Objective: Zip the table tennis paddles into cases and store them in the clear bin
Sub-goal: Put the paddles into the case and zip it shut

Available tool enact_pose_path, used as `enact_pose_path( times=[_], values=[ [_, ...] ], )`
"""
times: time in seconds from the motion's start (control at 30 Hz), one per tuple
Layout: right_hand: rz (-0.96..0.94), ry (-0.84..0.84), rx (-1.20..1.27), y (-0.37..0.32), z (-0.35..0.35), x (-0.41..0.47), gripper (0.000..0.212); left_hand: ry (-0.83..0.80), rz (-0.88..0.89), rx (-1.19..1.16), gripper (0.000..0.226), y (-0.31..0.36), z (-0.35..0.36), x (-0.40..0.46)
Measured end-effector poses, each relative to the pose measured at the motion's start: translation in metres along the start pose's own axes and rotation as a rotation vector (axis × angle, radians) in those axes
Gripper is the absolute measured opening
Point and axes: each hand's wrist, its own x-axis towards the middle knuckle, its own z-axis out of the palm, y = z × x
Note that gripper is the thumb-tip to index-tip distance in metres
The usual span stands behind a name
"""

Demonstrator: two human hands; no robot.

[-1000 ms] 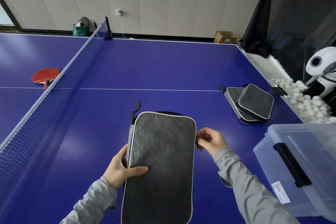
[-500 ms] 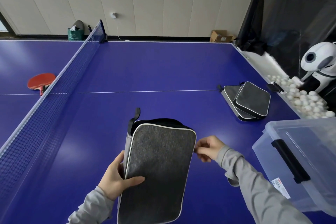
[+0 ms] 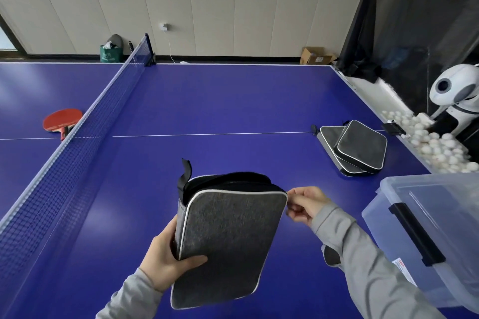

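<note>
You're standing at a deep blue table tennis table (image 3: 233,101) with white lines, and the net (image 3: 77,142) runs off to your left all the way to the far edge. Behind it is a plain cream panelled wall (image 3: 207,2) with a small white plug-in thing on it, a green bag (image 3: 111,53) on the floor and a cardboard box (image 3: 315,55) by the far right corner. Black curtain (image 3: 414,21) hangs on the right.

Your left hand (image 3: 166,259) grips the grey case (image 3: 225,238) by its left edge, thumb across the front, holding it tilted up off the table. Your right hand (image 3: 305,204) pinches at the case's top right corner, fingers curled in tight; can't actually make out the zip pull itself. The top of the case gapes open, black lining showing.

Two more grey cases (image 3: 355,147) sit stacked over to the right, touching each other. The clear bin (image 3: 425,235) with its black latch is at the near right corner. A red paddle (image 3: 62,120) lies on the other side of the net. There's a pile of white balls (image 3: 435,145) just off the right edge beside a white ball machine (image 3: 456,93).
</note>
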Motion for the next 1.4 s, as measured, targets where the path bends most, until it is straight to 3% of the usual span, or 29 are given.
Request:
enact_pose_path(
  times=[0.17,0.4,0.63,1.07,1.23,1.4],
  values=[
    [-0.065,0.013,-0.146,-0.016,0.003,-0.002,0.029,-0.017,-0.028,0.144,0.066,-0.006,-0.001,-0.005],
    [-0.268,0.171,-0.446,-0.033,0.021,-0.005,0.025,-0.047,0.021,0.32,0.066,0.012,0.002,0.008],
    [-0.336,0.228,-0.406,-0.034,0.042,-0.011,0.028,-0.065,0.073,0.416,0.052,0.024,0.008,0.016],
    [-0.431,0.234,-0.39,-0.026,0.062,-0.026,0.026,-0.099,0.016,0.624,0.049,0.031,0.011,0.025],
    [-0.479,0.231,-0.452,-0.026,0.07,-0.029,0.027,-0.115,-0.025,0.735,0.059,0.034,0.015,0.028],
    [-0.597,0.255,-0.624,-0.021,0.083,-0.034,0.014,-0.101,-0.077,0.77,0.059,0.038,0.022,0.03]
  ],
)
